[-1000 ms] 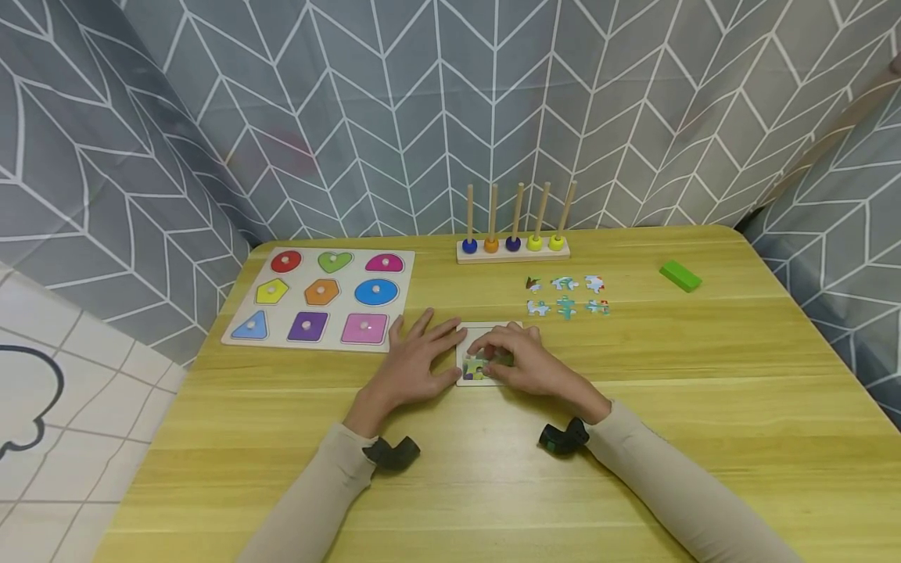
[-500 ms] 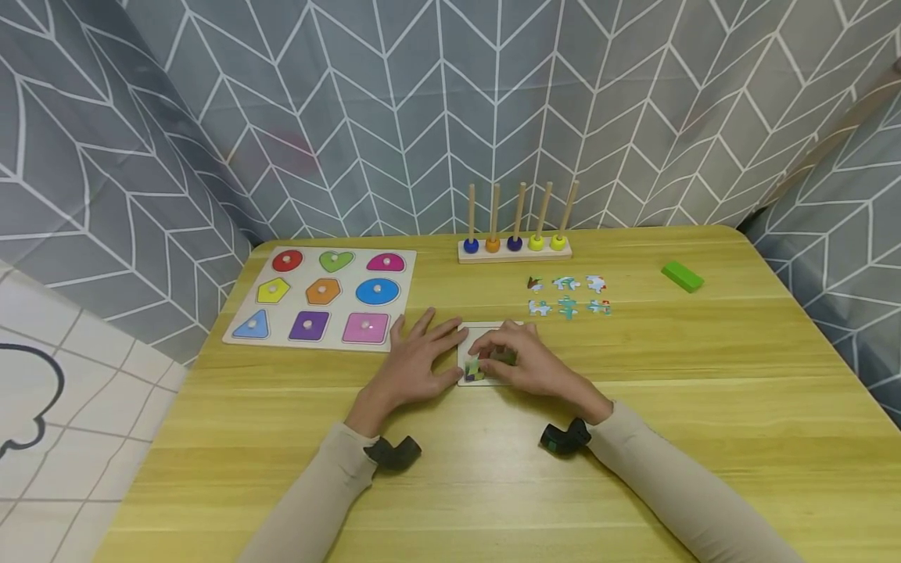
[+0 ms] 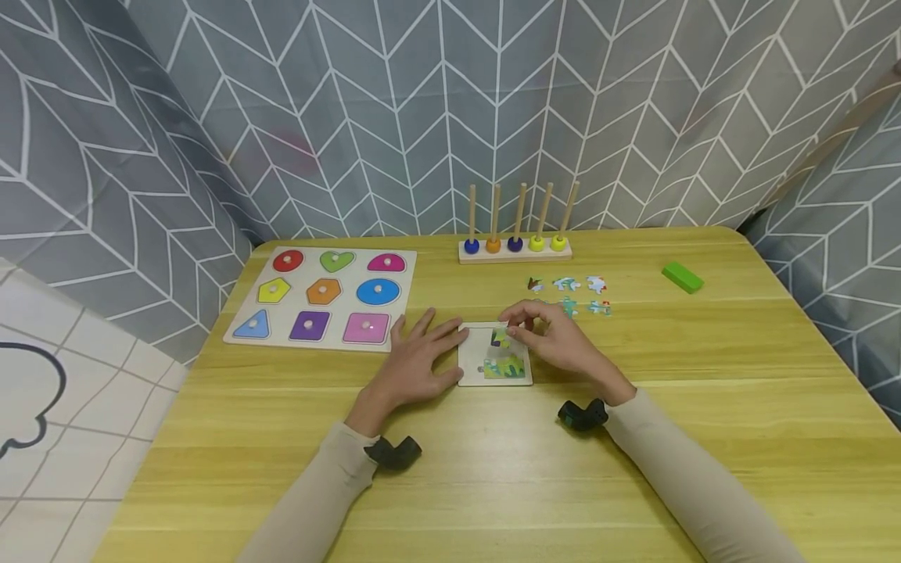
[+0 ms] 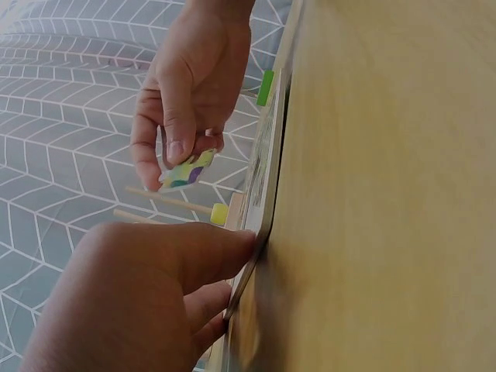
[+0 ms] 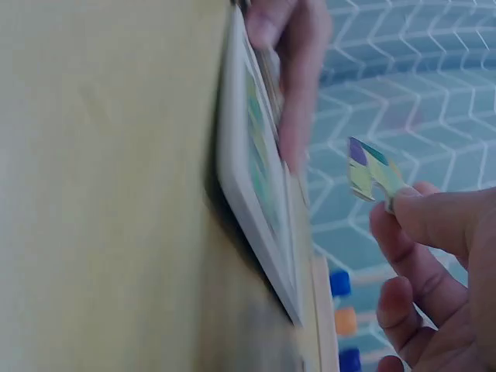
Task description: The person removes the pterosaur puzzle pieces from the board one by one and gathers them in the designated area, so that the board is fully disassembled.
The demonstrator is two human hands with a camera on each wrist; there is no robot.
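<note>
A small square puzzle tray (image 3: 473, 349) lies on the table, with joined green and yellow jigsaw pieces (image 3: 505, 368) along its near right side. My right hand (image 3: 556, 340) pinches one loose jigsaw piece (image 5: 372, 168) between thumb and fingertips, over the tray's far right part. In the right wrist view that piece shows green, yellow and purple, raised off the tray. My left hand (image 3: 415, 367) rests with fingers spread, its fingertips and thumb at the tray's left edge. In the left wrist view, the left thumb (image 4: 225, 246) touches the tray's rim.
Several more jigsaw pieces (image 3: 565, 285) lie in two rows behind the right hand. A bead stand (image 3: 517, 255) with upright pegs is at the back edge. A knobbed shape board (image 3: 281, 335) lies at left; a green block (image 3: 682, 277) sits at right.
My right hand lifts a jigsaw piece from the tray's near left corner and moves it right and away from me, uncovering the joined pieces. The left hand stays put.
</note>
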